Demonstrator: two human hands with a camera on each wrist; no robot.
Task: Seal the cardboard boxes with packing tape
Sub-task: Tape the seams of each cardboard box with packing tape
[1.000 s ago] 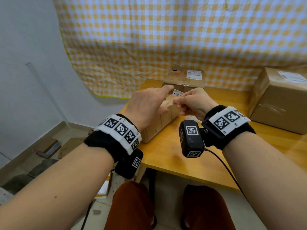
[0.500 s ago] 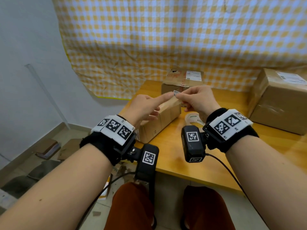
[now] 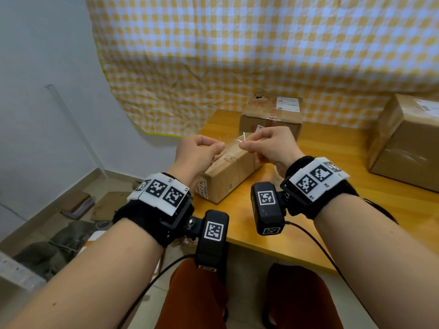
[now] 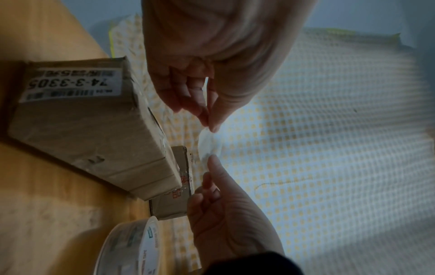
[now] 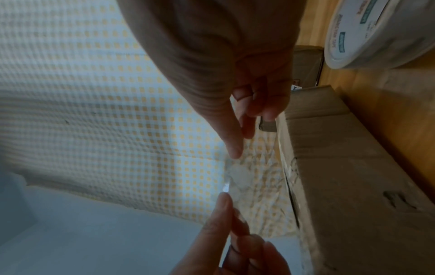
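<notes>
while the left hand (image 3: 199,151) and right hand (image 3: 269,144) each pinch 1 end of a short clear strip of packing tape (image 3: 234,140), it hangs stretched left to right just above the long brown cardboard box (image 3: 231,173) on the wooden table (image 3: 297,224); its long axis crosses the box's.

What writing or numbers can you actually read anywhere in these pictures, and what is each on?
"74-3-3305": white label on the end of the long cardboard box.
"R1", "R2": right wristband, beside its square codes.
Blurred, unreadable: tape roll print, rear box label and red print, large box label.
</notes>
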